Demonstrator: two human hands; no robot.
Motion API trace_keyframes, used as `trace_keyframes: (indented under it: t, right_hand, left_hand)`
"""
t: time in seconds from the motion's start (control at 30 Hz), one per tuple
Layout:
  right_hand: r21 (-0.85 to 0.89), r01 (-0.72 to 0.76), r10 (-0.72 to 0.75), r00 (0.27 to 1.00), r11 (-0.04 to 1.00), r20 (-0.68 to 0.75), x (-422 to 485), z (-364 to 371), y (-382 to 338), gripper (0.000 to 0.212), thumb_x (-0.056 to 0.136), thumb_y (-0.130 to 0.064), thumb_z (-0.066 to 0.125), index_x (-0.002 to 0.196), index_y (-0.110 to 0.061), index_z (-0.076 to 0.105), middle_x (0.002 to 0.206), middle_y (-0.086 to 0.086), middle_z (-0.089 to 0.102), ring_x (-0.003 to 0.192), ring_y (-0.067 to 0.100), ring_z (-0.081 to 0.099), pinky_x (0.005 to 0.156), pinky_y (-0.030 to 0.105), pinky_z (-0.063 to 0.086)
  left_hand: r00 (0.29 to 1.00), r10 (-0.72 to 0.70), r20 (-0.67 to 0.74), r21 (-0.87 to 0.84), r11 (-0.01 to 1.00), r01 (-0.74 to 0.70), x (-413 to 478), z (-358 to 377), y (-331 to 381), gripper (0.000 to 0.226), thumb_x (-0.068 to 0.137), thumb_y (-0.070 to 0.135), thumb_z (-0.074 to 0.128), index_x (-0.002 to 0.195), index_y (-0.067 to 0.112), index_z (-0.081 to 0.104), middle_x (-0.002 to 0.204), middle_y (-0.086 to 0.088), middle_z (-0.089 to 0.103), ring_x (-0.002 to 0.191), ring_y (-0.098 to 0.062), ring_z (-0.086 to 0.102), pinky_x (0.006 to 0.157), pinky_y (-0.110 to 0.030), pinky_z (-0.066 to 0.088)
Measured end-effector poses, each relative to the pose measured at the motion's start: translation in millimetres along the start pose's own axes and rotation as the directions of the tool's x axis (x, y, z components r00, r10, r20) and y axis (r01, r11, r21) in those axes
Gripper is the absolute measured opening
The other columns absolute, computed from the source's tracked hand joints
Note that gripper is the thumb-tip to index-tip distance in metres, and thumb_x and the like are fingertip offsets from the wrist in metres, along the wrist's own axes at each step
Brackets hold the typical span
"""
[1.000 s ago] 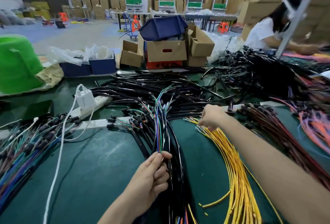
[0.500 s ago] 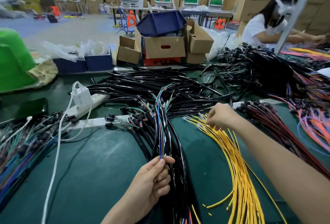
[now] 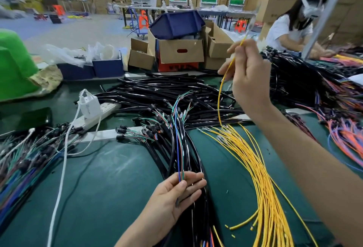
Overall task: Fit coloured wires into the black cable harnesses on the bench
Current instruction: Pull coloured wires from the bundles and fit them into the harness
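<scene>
1. far left, a tangle of harness ends (image 3: 19,164) is blurred and runs off the frame edge. the white cable (image 3: 60,178) leaves at the bottom.
2. lower centre, the left hand (image 3: 172,193) pinches blue and green wires (image 3: 179,148) between thumb and fingers. the black harnesses (image 3: 196,154) run under it and out of frame.
3. right of centre, the right hand (image 3: 249,77) is raised, pinching one yellow wire (image 3: 221,93). the wire's top tip is smeared and the fingertips face away.
4. lower right, the yellow bundle (image 3: 255,168) lies on the green bench (image 3: 98,187), partly behind the forearm.
5. half a second ago the right hand was low at the bundle's tips; now it's up, one wire drawn with it. the left hand's pinch is unchanged.
</scene>
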State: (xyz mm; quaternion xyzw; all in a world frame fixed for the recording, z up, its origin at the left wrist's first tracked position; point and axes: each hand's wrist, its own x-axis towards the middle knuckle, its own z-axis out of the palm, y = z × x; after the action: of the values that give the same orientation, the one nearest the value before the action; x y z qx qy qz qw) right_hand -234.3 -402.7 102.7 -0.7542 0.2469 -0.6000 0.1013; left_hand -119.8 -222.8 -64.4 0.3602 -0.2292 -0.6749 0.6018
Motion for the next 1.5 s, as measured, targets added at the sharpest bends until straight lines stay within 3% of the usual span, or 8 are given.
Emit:
trace_keyframes:
  t: [0.27,0.43,0.7,0.9,1.03,1.2,1.37,1.5]
  right_hand:
    - [0.479,-0.13,0.253,0.946,0.868,-0.203,16.7,-6.1,-36.3,0.024,0.103,-0.016,0.024,0.086,-0.018,0.042,0.048,0.005,0.056,0.034,0.02,0.047,0.036,0.018,0.031]
    - [0.755,-0.324,0.623,0.77,0.57,-0.14,22.2,-8.5,-30.1,0.028,0.104,-0.019,0.026,0.082,-0.014,0.043,0.045,0.004,0.055,0.035,0.016,0.041,0.041,0.017,0.029]
    - [0.626,-0.425,0.652,0.737,0.654,-0.18,-0.2,15.4,3.7,0.027,0.104,-0.018,0.024,0.082,-0.015,0.04,0.045,0.004,0.058,0.033,0.018,0.041,0.039,0.017,0.029]
    - [0.465,-0.558,0.673,0.731,0.687,-0.116,-18.8,34.7,40.7,0.024,0.103,-0.014,0.025,0.085,-0.015,0.042,0.055,0.006,0.061,0.036,0.017,0.049,0.041,0.023,0.038]
    - [0.518,-0.754,0.751,0.596,0.403,0.283,-19.2,48.0,46.5,0.028,0.102,-0.009,0.033,0.129,-0.005,0.041,0.108,0.022,0.06,0.074,0.021,0.064,0.069,0.028,0.057]
    - [0.17,-0.901,0.734,0.426,0.4,0.53,-53.3,59.1,57.3,0.039,0.099,-0.007,0.044,0.138,-0.003,0.042,0.137,0.015,0.047,0.073,0.021,0.065,0.065,0.022,0.057]
    - [-0.41,-0.656,0.752,0.646,0.634,0.13,-97.4,9.2,113.3,0.021,0.091,-0.008,0.055,0.108,-0.009,0.067,0.109,0.011,0.069,0.091,0.026,0.063,0.077,0.028,0.049]
    - [-0.81,-0.409,0.697,0.717,0.421,0.001,-119.4,-60.4,156.7,0.021,0.094,-0.015,0.053,0.112,-0.012,0.062,0.11,0.011,0.06,0.089,0.023,0.051,0.067,0.026,0.039]
  left_hand:
    - [0.999,-0.032,-0.009,-0.054,0.998,0.031,2.6,-3.6,-1.7,0.025,0.097,0.003,0.036,0.114,-0.006,0.051,0.118,-0.022,0.064,0.109,-0.031,0.064,0.082,-0.031,0.057]
    - [0.999,-0.045,0.005,-0.091,0.995,0.046,2.9,-4.7,-0.6,0.035,0.085,0.01,0.05,0.116,-0.006,0.052,0.117,-0.023,0.065,0.107,-0.034,0.064,0.077,-0.032,0.058]
    - [0.996,-0.069,0.051,-0.088,0.993,0.074,1.7,-9.8,0.7,0.034,0.086,0.011,0.048,0.116,-0.003,0.056,0.105,-0.024,0.068,0.075,-0.032,0.07,0.061,-0.034,0.057]
    - [1.0,-0.02,0.015,-0.123,0.992,0.022,1.5,-7.9,-0.6,0.031,0.087,0.006,0.046,0.109,-0.005,0.065,0.067,-0.011,0.052,0.045,-0.01,0.031,0.041,-0.02,0.033]
    - [1.0,-0.02,0.01,-0.049,0.999,0.021,1.7,-7.7,-1.1,0.032,0.086,0.009,0.048,0.108,-0.006,0.065,0.059,-0.004,0.039,0.048,-0.008,0.029,0.041,-0.018,0.032]
    - [1.0,-0.005,0.022,-0.054,0.999,0.006,2.0,-8.3,-2.0,0.013,0.088,0.012,0.045,0.093,0.003,0.053,0.053,0.001,0.031,0.044,-0.006,0.028,0.039,-0.018,0.033]
    - [0.999,-0.007,0.048,-0.061,0.998,0.01,3.4,-10.9,-3.6,0.011,0.091,0.012,0.044,0.093,0.004,0.052,0.052,0.001,0.03,0.041,-0.006,0.028,0.037,-0.018,0.033]
    - [0.998,-0.006,0.055,-0.071,0.997,0.01,4.2,-11.4,-4.2,0.012,0.091,0.012,0.044,0.094,0.003,0.051,0.051,0.001,0.031,0.04,-0.006,0.029,0.036,-0.018,0.033]
